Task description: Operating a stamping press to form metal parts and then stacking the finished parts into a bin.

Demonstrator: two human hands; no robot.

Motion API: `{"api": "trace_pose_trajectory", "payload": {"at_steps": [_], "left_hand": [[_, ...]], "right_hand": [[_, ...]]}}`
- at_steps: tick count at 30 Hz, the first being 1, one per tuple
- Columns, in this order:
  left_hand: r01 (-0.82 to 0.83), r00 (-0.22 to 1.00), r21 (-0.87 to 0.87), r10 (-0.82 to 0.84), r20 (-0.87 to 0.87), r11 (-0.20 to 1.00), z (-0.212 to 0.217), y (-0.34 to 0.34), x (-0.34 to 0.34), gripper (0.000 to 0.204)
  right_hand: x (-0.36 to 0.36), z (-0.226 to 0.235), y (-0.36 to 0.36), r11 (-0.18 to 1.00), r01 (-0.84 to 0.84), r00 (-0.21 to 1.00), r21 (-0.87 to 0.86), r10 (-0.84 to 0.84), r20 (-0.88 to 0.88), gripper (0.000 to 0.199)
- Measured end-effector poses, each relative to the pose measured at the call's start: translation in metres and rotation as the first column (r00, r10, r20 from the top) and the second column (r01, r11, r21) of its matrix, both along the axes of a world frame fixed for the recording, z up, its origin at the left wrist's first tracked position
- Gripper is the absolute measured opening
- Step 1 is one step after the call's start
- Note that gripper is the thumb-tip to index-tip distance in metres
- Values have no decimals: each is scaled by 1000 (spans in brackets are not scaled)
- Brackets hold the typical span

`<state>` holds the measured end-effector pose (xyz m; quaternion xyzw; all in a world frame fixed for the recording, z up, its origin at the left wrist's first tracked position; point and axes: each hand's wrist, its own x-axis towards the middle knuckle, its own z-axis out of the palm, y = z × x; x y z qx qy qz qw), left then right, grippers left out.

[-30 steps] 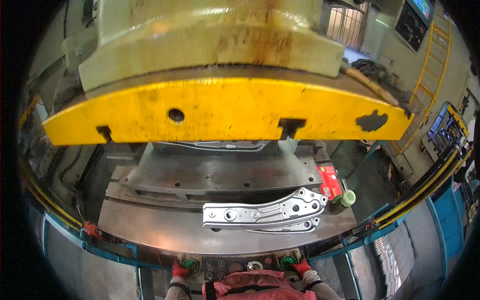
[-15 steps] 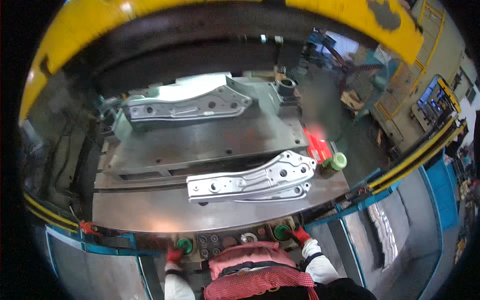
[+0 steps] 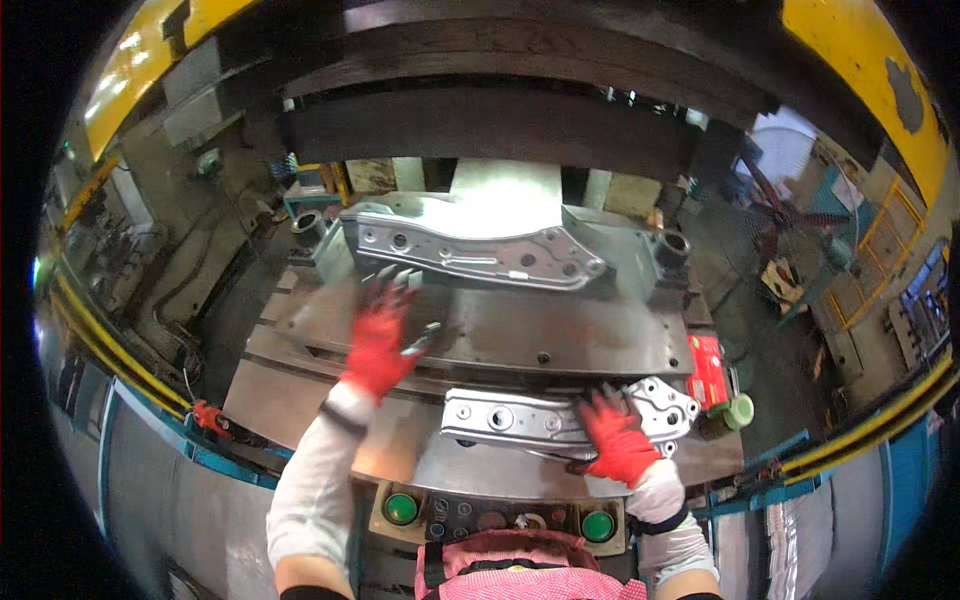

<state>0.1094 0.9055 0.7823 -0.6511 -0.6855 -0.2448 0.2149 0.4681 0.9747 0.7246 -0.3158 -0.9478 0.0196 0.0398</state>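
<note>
A long silver stamped metal bracket point(image 3: 450, 245) with round holes lies on the die at the back. My left hand point(image 3: 378, 340), in a red glove with dark fingertips, reaches just in front of its left end, fingers spread and holding nothing. Nearer to me another stamped metal bracket point(image 3: 520, 417) lies on the table, with part of a further one showing beneath it. My right hand point(image 3: 615, 435), gloved the same way, lies across the right half of this near bracket with fingers apart. The glove hides part of that bracket.
A control panel with two green push buttons point(image 3: 401, 509) stands at the table's front edge. The dark press ram point(image 3: 490, 125) hangs above the die. To the right are a red box point(image 3: 706, 370) and a pale green round object point(image 3: 739, 411). Yellow-and-black bars point(image 3: 870, 425) flank the table.
Both hands have left the green buttons and reached forward, the left toward the back bracket, the right onto the near bracket. My view has shifted, so the scene sits lower and further right.
</note>
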Motion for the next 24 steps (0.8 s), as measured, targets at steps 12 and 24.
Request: {"api": "trace_pose_trajectory", "payload": {"at_steps": [12, 24], "left_hand": [[-75, 992, -388, 27, -127, 919, 31, 197, -22, 31], [-132, 971, -457, 22, -237, 879, 15, -102, -107, 40]], "right_hand": [[-36, -30, 11, 1000, -9, 999, 16, 9, -48, 99], [-34, -29, 10, 1000, -31, 996, -4, 31, -83, 97]]}}
